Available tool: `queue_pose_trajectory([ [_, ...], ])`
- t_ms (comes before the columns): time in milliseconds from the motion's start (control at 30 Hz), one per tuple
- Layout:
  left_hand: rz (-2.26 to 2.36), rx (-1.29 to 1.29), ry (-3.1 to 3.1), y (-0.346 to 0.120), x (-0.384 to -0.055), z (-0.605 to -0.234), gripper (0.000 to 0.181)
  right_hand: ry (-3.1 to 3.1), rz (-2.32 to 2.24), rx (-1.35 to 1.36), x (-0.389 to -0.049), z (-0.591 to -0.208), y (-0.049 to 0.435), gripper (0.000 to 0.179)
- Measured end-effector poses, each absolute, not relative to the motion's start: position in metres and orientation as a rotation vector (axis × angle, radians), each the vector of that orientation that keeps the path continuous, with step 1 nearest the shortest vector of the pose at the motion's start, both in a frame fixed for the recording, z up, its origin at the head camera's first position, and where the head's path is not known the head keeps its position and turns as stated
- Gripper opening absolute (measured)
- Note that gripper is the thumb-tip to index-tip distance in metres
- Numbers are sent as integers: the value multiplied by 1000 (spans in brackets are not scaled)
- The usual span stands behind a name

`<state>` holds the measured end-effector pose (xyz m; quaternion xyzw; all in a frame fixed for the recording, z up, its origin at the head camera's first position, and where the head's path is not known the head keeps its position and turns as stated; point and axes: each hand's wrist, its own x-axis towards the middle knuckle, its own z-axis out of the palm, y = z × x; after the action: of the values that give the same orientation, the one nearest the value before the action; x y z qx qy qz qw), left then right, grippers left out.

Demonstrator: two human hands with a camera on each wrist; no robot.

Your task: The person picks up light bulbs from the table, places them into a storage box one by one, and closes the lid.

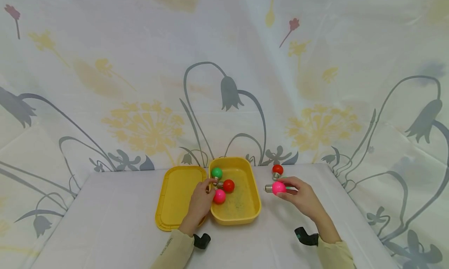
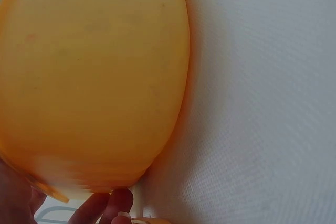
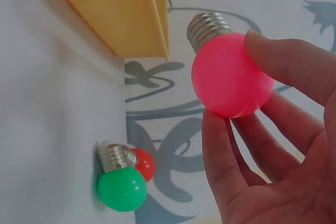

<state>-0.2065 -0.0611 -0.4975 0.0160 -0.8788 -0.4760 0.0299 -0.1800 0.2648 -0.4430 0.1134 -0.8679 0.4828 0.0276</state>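
My right hand [image 1: 301,195] holds a pink light bulb [image 3: 231,77] by its round globe, between thumb and fingers, its silver screw base pointing away from the palm. It is raised to the right of a yellow plastic box [image 1: 242,218]. My left hand [image 1: 201,200] grips the box's left wall, with fingers [image 2: 122,203] against the outside in the left wrist view. Inside the box, toward that side, lie a green bulb [image 1: 216,172], a red bulb [image 1: 229,186] and another pink bulb [image 1: 220,197].
Right of the box, a red bulb [image 1: 278,169] and a green bulb [image 3: 122,189] lie close together on the white table [image 1: 115,214]; my right hand mostly hides the green one in the head view. A flat yellow lid [image 1: 177,191] lies left of the box. Behind hangs a flower-patterned cloth [image 1: 224,39].
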Motion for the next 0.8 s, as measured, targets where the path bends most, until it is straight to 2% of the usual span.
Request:
queue_pose_trajectory([
  [800, -1473, 38, -2718, -62, -205, -496, 28, -2660, 1571, 439, -193, -436, 239, 48],
])
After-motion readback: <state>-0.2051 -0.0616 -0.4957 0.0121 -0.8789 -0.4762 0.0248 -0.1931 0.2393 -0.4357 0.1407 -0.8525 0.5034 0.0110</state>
